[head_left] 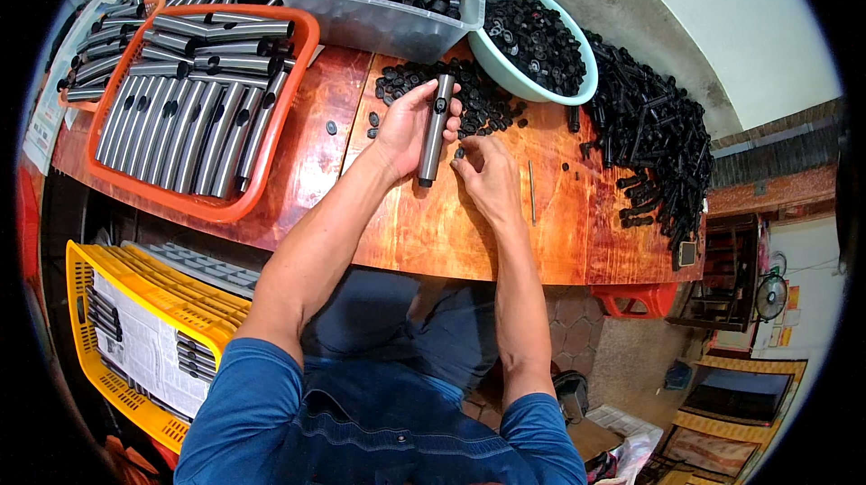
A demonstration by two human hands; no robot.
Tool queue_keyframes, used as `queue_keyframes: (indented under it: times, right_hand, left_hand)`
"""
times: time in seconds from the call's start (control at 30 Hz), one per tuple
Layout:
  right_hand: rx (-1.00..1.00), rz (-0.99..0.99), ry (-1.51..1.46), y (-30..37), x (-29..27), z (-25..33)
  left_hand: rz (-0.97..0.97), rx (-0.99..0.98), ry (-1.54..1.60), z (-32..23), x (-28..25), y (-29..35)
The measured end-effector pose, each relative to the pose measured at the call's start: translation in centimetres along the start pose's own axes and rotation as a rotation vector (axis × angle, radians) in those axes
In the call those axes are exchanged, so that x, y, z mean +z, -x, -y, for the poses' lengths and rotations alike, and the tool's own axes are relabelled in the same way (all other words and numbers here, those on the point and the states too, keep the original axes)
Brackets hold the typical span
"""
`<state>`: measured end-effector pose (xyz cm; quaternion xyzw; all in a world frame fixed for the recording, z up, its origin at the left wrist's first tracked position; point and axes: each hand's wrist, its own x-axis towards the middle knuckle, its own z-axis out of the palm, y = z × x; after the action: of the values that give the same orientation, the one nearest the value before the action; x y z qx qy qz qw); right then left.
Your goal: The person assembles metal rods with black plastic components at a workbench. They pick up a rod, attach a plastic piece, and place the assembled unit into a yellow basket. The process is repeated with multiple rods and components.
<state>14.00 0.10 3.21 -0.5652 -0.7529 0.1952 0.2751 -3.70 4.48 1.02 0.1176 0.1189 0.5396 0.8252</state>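
My left hand is wrapped round a metal tube, held tilted above the wooden table. The tube is silvery with a dark hole in its upper side and a black end at the bottom. Just to its right, my right hand pinches a small black cap between thumb and fingertips, apart from the tube. Beyond both hands lies a spread of loose black caps on the tabletop. A thin metal rod rests to the right of my right hand.
An orange basket of metal tubes stands left. At the back are a clear plastic bin and a pale green basin, both full of black parts. Black pieces heap on the right. A yellow crate sits lower left.
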Motion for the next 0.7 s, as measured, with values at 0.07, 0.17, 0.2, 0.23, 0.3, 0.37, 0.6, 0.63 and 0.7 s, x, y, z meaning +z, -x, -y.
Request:
queue_keyframes:
  times: [0.07, 0.17, 0.2, 0.23, 0.3, 0.37, 0.6, 0.63, 0.7]
  right_hand:
    - [0.004, 0.004, 0.000, -0.1, 0.1, -0.4]
    - [0.040, 0.019, 0.013, -0.2, 0.0, 0.0]
    - [0.059, 0.025, 0.021, -0.3, -0.1, 0.2]
    - [0.052, 0.021, 0.019, -0.3, -0.1, 0.1]
    - [0.037, 0.014, 0.015, -0.2, -0.1, -0.2]
    - [0.021, -0.023, 0.069, 0.0, -0.2, -0.5]
    - [0.012, -0.249, -0.111, 0.1, -3.3, 3.1]
    - [-0.074, -0.251, -0.120, 0.0, -3.5, 3.4]
    - [-0.235, -0.290, -0.035, -0.4, -2.6, 2.7]
  left_hand:
    - [-0.002, -0.010, -0.020, 0.0, -0.1, 0.0]
    - [-0.005, -0.017, -0.068, 0.0, 0.1, 0.3]
    - [-0.005, -0.019, -0.087, 0.0, 0.3, 0.4]
    - [-0.006, -0.029, -0.095, 0.0, 0.2, 0.4]
    - [-0.009, -0.048, -0.114, 0.1, 0.1, 0.3]
    - [-0.005, -0.091, -0.097, 0.3, 0.2, 0.2]
    - [0.040, -0.150, -0.138, 1.6, -0.5, 0.2]
    - [0.055, -0.166, -0.123, 1.8, -0.5, 0.1]
    - [0.001, -0.103, -0.171, 2.5, 0.0, 0.0]
